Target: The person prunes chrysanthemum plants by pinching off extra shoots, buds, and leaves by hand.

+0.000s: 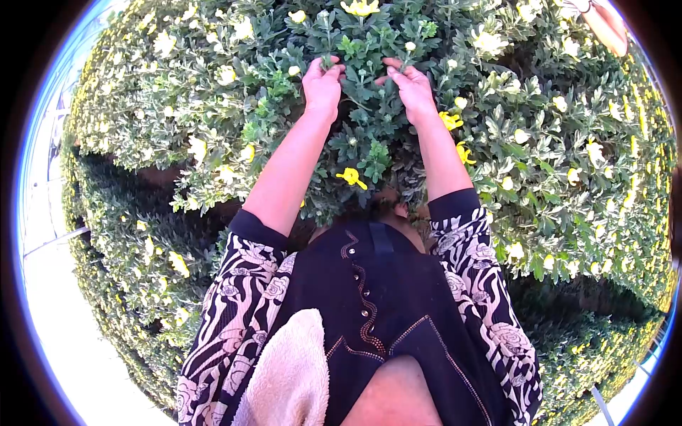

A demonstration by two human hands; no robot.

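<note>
Both my arms reach forward into leafy chrysanthemum plants [362, 106] with yellow flowers and pale buds. My left hand [323, 89] has its thumb and fingers closed around a green chrysanthemum shoot [327, 64]. Level with it, a short way to the right, my right hand [413, 89] pinches another chrysanthemum stem [403, 69] among the leaves; a pale bud [410, 47] stands just above those fingers. Leaves partly cover the fingertips of both hands. An open yellow flower [360, 8] is beyond the hands, and a drooping yellow one [351, 178] hangs between my forearms.
Dense flowering rows spread to both sides, with a dark gap [149, 184] between rows at left and another [575, 298] at right. Another person's arm [606, 27] shows at the upper right. A pale fluffy cloth [291, 373] hangs at my chest.
</note>
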